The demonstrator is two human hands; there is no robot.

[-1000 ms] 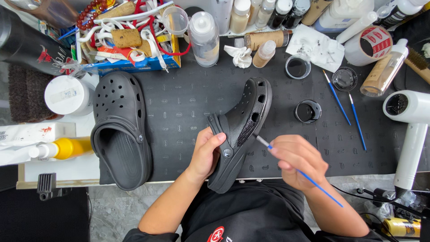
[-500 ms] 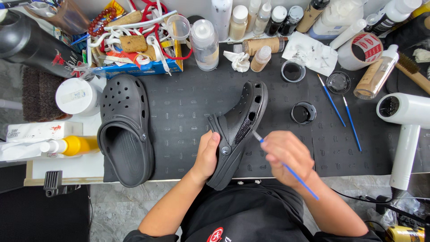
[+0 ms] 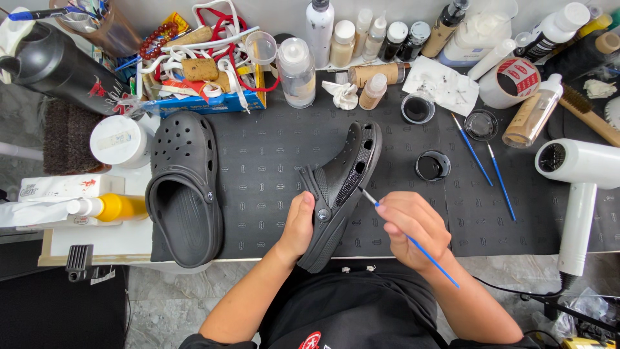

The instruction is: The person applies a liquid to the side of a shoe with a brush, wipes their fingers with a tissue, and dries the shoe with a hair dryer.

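Gripping a black clog [image 3: 340, 194] tilted on its side, the left hand [image 3: 298, 226] steadies it while the right hand [image 3: 413, 227] pinches a blue brush [image 3: 413, 242] against its side; second clog [image 3: 184, 187] lies nearby on the worktop [image 3: 271, 155].

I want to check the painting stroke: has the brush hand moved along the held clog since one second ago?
Cannot tell. The right hand keeps the blue brush tip at the black clog side as before; only the camera shifts against the black paint cup.

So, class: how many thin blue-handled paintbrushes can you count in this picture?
3: one blue-handled paintbrush held in the right hand, two blue brushes lying on the black mat right of the black clog. Others may hide in clutter.
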